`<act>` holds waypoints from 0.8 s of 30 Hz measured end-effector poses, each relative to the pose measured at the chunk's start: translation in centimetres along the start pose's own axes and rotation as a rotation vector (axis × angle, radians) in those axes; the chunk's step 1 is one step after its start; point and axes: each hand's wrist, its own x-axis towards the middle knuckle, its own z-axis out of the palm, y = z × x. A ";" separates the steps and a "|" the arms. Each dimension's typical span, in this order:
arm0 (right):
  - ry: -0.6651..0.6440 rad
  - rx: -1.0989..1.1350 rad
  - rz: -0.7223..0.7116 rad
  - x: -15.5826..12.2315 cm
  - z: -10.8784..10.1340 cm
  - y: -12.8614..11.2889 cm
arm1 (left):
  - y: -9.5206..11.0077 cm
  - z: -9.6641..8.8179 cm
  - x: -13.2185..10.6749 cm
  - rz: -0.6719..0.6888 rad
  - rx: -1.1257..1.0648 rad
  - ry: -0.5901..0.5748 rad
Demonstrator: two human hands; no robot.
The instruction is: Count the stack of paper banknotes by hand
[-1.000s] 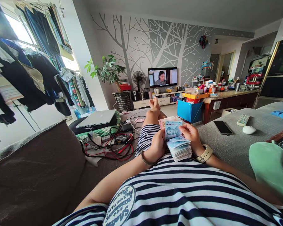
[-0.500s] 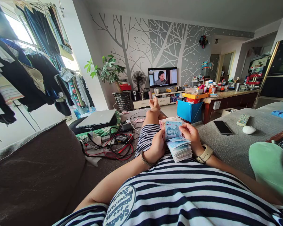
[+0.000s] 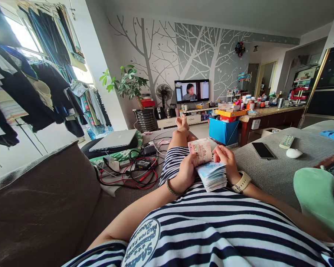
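A thick wad of banknotes lies folded over above my lap. Its upright part shows a pinkish banknote (image 3: 203,150) facing me, and the blue banknotes (image 3: 213,176) fan downward in a thick layered stack. My left hand (image 3: 187,170) is closed around the left side of the wad, thumb against the front. My right hand (image 3: 225,159) is at the right side, with thumb and fingers bent together by the pink note's edge and the palm beside the blue stack. Part of the right fingers is hidden behind the notes. A beaded bracelet is on my left wrist, a pale watch on my right.
On the grey sofa to the right lie a phone (image 3: 263,151), a remote control (image 3: 286,141), a white oval object (image 3: 294,153) and a green cushion (image 3: 313,189). Tangled cables (image 3: 144,165) and a laptop (image 3: 114,140) lie left. A television (image 3: 192,91) stands ahead.
The blue portrait note that stood upright between both hands has come down onto the lower stack, exposing the pink note behind it. My right fingers have curled in; my left hand stays put.
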 end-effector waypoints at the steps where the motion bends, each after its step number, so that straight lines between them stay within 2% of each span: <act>1: -0.003 -0.009 0.001 0.0 0.0 0.0 | 0.1 0.2 -0.2 -0.004 0.002 -0.003; 6: 0.033 -0.046 0.039 0.4 0.3 0.3 | 0.3 0.6 -0.6 -0.013 0.038 -0.011; 13: 0.016 -0.090 0.033 0.3 0.4 0.5 | 0.5 0.5 -0.7 -0.028 0.013 -0.007; 19: -0.006 -0.052 0.041 0.0 0.6 0.1 | 1.2 1.1 -1.3 -0.045 -0.023 0.076; 24: 0.001 -0.056 0.043 -0.1 0.8 -0.3 | 1.4 1.2 -1.5 -0.063 -0.020 0.091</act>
